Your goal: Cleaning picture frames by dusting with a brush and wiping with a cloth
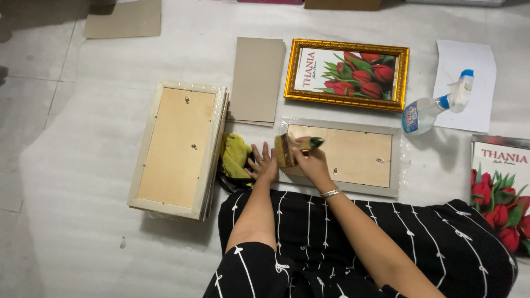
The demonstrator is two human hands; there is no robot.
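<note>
Two hands working: right hand [310, 161] gripping a brush [292, 148] over the face-down frame [353, 157] w/ backing in; left hand [265, 165] lying released, flat at its edge. Gold frame [346, 73] looking finished; stack of frames [176, 148] waiting on the floor.

Frame stack [176, 149] left of cloth [234, 154]; spray bottle [436, 107] right.
</note>
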